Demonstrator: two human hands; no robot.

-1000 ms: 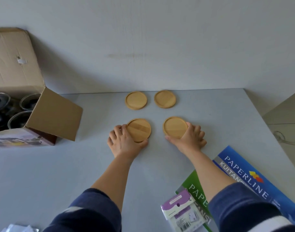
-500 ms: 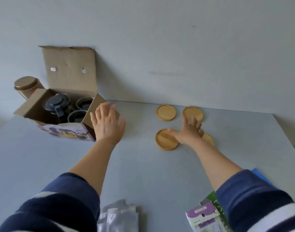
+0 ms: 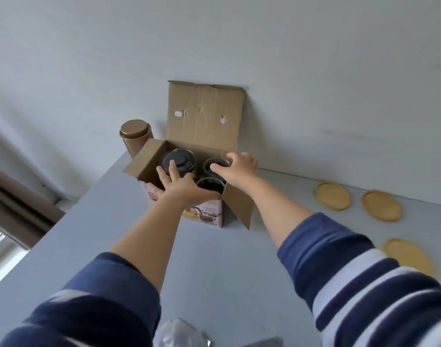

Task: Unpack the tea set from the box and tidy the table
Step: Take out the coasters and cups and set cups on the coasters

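An open cardboard box (image 3: pixel 204 116) stands against the wall on the grey table (image 3: pixel 214 259). Inside it sit a glass teapot with a dark lid (image 3: pixel 180 160) and two glass cups: the back cup (image 3: pixel 218 164) and the front cup (image 3: pixel 210 185). My left hand (image 3: pixel 179 187) rests with spread fingers on the box's front edge, fingertips over the teapot. My right hand (image 3: pixel 237 166) hovers over the back cup, fingers curled at its rim; a grip is not clear. Three wooden coasters lie at the right: coaster (image 3: pixel 332 199), coaster (image 3: pixel 381 206), coaster (image 3: pixel 409 255).
A round gold tin (image 3: pixel 135 135) stands left of the box by the wall. Crumpled clear plastic wrapping (image 3: pixel 180 334) lies at the near edge. The table's left edge drops off toward a window frame (image 3: pixel 14 204).
Both hands left the coasters and moved left to the box. My left hand went from the box's side flap onto its front edge; my right hand now reaches over the back cup.
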